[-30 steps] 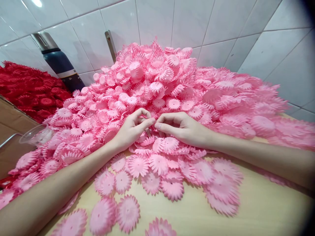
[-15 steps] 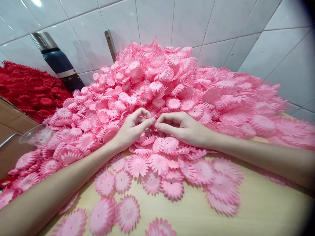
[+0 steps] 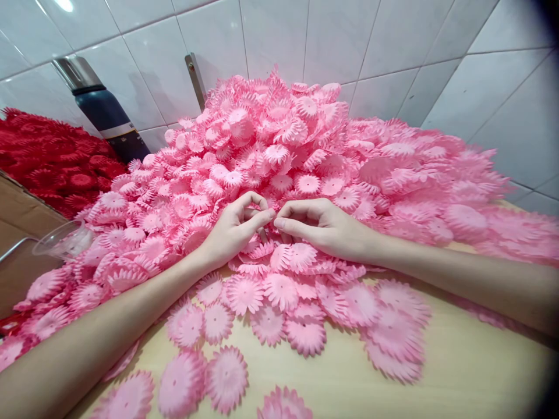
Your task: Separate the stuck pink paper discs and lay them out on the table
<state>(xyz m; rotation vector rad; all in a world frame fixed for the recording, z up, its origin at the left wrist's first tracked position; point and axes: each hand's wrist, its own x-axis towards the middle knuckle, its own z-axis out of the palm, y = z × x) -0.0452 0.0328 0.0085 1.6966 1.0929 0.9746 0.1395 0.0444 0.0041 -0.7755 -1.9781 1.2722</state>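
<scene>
A big heap of pink flower-shaped petal discs, with scalloped edges and small centre holes, fills the middle of the head view. Just in front of its slope my left hand and my right hand meet fingertip to fingertip. The thumb and forefinger of each are pinched together. Whatever lies between the fingertips is too small or hidden to make out. Below the hands, loose petal discs overlap on the pale tabletop.
At the left stand a dark blue bottle with a steel cap, a red petal pile, a cardboard box and a clear plastic cup. Behind the heap rises a white tiled wall with a metal bracket.
</scene>
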